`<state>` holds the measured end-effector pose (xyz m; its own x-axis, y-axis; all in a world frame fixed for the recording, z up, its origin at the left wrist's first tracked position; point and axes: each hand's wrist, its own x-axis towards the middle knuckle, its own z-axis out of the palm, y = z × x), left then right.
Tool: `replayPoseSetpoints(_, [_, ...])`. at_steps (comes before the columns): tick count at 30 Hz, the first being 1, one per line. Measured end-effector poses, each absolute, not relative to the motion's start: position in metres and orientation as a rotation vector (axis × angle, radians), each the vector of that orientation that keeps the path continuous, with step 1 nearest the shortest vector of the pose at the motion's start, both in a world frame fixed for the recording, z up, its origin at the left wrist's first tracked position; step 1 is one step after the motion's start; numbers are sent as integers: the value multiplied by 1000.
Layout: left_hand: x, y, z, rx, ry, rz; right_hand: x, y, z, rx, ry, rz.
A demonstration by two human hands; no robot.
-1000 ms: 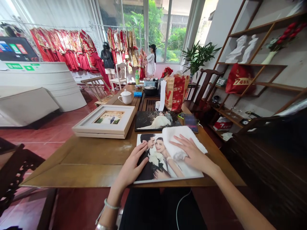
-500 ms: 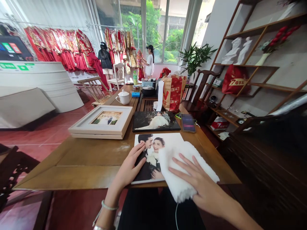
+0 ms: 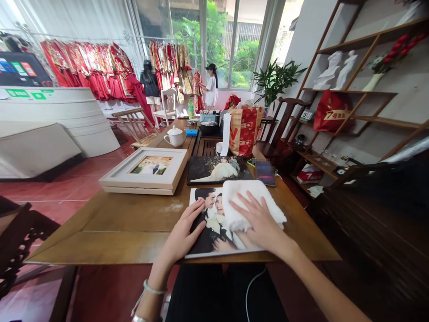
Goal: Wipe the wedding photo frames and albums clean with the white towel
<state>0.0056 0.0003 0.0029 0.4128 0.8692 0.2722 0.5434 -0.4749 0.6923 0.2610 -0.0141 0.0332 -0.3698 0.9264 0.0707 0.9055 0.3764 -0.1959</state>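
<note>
Head view: right hand (image 3: 268, 229) splays its fingers on the white cloth (image 3: 274, 208) over the couple's photo (image 3: 217, 224); left hand (image 3: 182, 235) lies flat, fingers loosely apart. I'd worry one hard push could skid the photo off the worktop (image 3: 130, 223).

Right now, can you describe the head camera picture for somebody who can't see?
A person's right hand lies spread on a white cloth over a photo print of a couple, while the left hand rests on its left side. Farther back on the wooden table are a dark photo panel and a pale picture frame.
</note>
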Motion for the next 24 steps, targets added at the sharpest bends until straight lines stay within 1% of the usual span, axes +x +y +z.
replayPoseSetpoints(3, [6,0,3,2157,1209,859,254,-69,33,-1473,-2586,253])
replayPoseSetpoints(5, [7,0,2,2154,1209,873,254,-95,35,-1323,-2703,360])
replayPoseSetpoints(9, [7,1,2,2155,1203,884,264,-104,41,-1144,-2783,486])
replayPoseSetpoints(12, [7,0,2,2158,1196,878,275,-78,43,-1239,-2691,454])
replayPoseSetpoints(19, [4,-1,5,2157,1191,858,283,18,33,-1676,-2409,264])
replayPoseSetpoints(22, [5,-1,5,2152,1186,862,263,30,34,-1807,-2343,218])
replayPoseSetpoints(24, [6,0,5,2144,1183,878,244,19,36,-1765,-2400,205])
